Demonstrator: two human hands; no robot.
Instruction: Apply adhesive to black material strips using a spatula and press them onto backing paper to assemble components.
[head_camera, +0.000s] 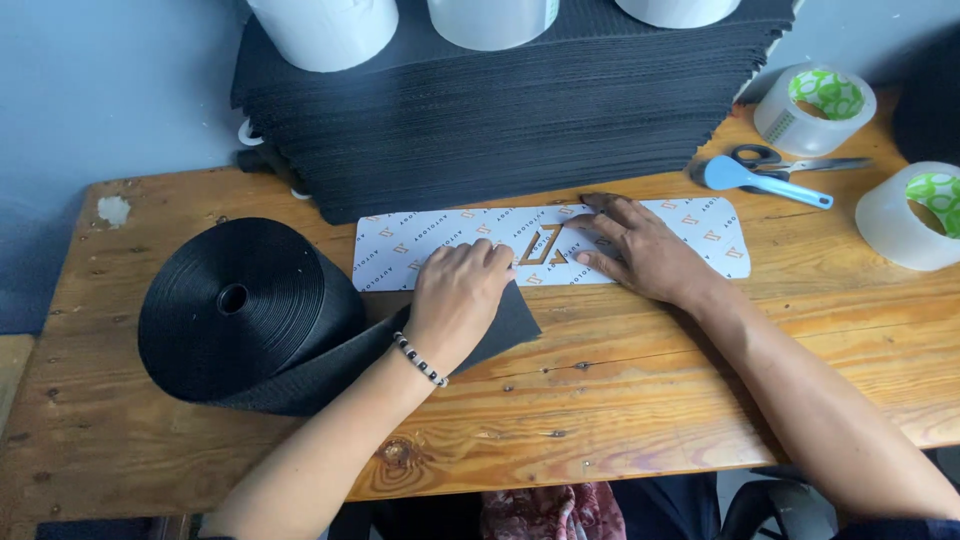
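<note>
Nearest me, the front edge of the wooden table (620, 420) runs bare across the bottom of the view, and both forearms reach over it. My left hand (455, 295) is curled with knuckles up, fingers together, pressing on the loose end of the black webbing (505, 320) where it meets the lower edge of the white printed card strip (640, 225). Whether the fingertips pinch the card edge or only press down on it, I cannot tell.

My right hand (635, 250) lies flat and spread on the card, fingers apart, palm down just right of the cut-out window (542, 245) in the card's middle. It grips nothing.

The card lies with its long axis left to right across the table, and both hands sit on its middle stretch, the right one nearer the window. The webbing tail comes in from the lower left, running off the big black webbing roll (240, 305), which stands just left of the card's left end.

Open room: bare wood right of my right hand, out towards the clear tape roll (915, 215) at the table's right edge. Further back lie blue-handled scissors (770, 175) and a second tape roll (815, 105). Behind the card, touching or nearly touching its far edge, rises the stack of black sheets (510, 110), with white rolls (325, 30) on top.
</note>
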